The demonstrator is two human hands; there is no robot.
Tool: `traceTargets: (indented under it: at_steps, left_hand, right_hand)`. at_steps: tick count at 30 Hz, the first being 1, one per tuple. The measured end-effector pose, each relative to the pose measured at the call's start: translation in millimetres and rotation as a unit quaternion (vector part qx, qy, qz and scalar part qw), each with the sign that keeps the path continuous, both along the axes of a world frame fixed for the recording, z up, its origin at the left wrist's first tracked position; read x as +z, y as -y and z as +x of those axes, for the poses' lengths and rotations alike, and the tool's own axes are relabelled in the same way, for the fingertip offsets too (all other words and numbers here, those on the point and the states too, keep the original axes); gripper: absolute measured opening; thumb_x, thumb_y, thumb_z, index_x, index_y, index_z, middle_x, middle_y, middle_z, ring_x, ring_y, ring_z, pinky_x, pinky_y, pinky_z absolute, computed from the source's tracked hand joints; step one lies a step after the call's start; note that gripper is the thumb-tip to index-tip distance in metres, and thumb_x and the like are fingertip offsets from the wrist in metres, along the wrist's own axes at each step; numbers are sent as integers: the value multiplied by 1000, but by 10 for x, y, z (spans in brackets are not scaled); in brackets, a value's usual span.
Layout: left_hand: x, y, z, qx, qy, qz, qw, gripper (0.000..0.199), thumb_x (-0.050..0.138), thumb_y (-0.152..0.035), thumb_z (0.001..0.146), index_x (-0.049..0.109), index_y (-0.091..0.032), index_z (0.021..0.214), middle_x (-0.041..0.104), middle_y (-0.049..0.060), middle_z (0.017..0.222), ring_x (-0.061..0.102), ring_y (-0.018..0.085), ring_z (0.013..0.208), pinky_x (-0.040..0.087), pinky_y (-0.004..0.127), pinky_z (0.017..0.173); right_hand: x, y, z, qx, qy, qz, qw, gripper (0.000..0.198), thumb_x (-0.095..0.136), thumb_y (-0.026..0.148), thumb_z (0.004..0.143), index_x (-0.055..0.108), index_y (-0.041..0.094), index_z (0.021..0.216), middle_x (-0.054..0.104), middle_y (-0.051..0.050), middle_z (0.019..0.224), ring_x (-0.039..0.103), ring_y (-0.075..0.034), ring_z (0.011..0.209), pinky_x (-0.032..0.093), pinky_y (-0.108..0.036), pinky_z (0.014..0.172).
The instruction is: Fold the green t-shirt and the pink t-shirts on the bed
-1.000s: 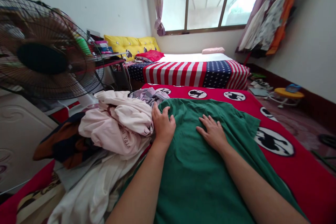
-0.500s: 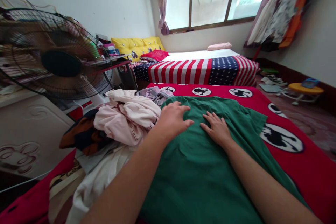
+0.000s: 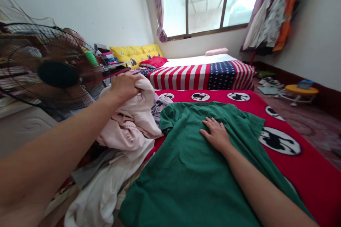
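Red blanket [image 3: 314, 173] | green shirt [image 3: 197, 170] spread, lightly creased | left fingers [image 3: 135, 77] grasping pale garment [image 3: 142, 108] | right fingers [image 3: 210, 123] released, splayed

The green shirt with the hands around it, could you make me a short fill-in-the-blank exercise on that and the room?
1. The right hand lies on a shirt coloured ____.
2. The left hand grips a pale garment that lies on the picture's ____ side of the shirt.
3. Dark figures on the red cover sit inside round patches coloured ____.
4. The striped cover on the far bed also has dark blue areas dotted with white ____.

Missing words: green; left; white; stars.
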State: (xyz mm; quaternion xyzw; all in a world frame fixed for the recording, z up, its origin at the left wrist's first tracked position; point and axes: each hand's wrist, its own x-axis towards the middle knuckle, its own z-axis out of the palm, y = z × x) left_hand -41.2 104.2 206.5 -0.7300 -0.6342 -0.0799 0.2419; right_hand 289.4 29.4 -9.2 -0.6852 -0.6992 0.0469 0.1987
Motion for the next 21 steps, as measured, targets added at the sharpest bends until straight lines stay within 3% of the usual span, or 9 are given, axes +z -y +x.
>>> traceTargets:
  at_steps: [2,4,8,10,14,17,21]
  left_hand:
    - [-27,-132,-15,-4,13,30,999,47,46,-33,93,48,-27,139,52,10,132,45,33,122,38,46,100]
    - [-252,-237,-1,-2,20,-24,1000,47,44,-30,96,41,-25,142,47,10,139,37,33,130,36,45,104]
    - [-890,-348,73,-15,3,-194,981,36,59,-35,93,56,-16,124,58,10,124,60,24,107,53,42,89]
    - [-1043,-367,110,-14,-6,-238,971,35,58,-35,94,56,-15,123,59,9,122,62,22,102,55,43,86]
    - [-923,-377,253,2,0,-204,979,32,64,-33,87,65,-14,113,61,14,121,57,33,114,48,44,94]
    - [-823,-344,467,-10,25,-161,987,32,53,-38,89,69,-18,108,63,16,123,53,35,122,43,41,97]
    - [-1000,-251,742,-24,59,-214,975,48,54,-63,79,73,-19,88,72,13,98,66,33,97,50,35,77]
  right_hand:
    - [-6,-3,2,-2,-1,1,1000,49,49,42,92,53,21,136,41,-5,152,29,-26,144,21,-55,117]
    - [-11,-7,4,-2,-2,0,1000,49,49,42,92,53,21,136,42,-5,152,29,-26,144,21,-55,117]
    - [-2,-4,-1,-2,-9,0,1000,49,50,42,91,53,21,135,42,-5,152,29,-26,144,21,-55,117]
    - [12,2,-7,-4,-11,3,1000,48,49,42,91,54,21,135,42,-6,152,30,-26,144,21,-55,117]
    - [27,9,-11,-4,-16,4,1000,48,49,41,91,54,21,134,42,-7,152,30,-27,144,21,-55,116]
    - [23,6,-6,-2,-19,5,1000,47,50,41,91,55,21,133,43,-7,151,31,-27,144,21,-55,116]
    - [14,2,2,0,-25,11,1000,47,50,41,91,55,21,133,43,-8,151,31,-27,144,20,-55,116]
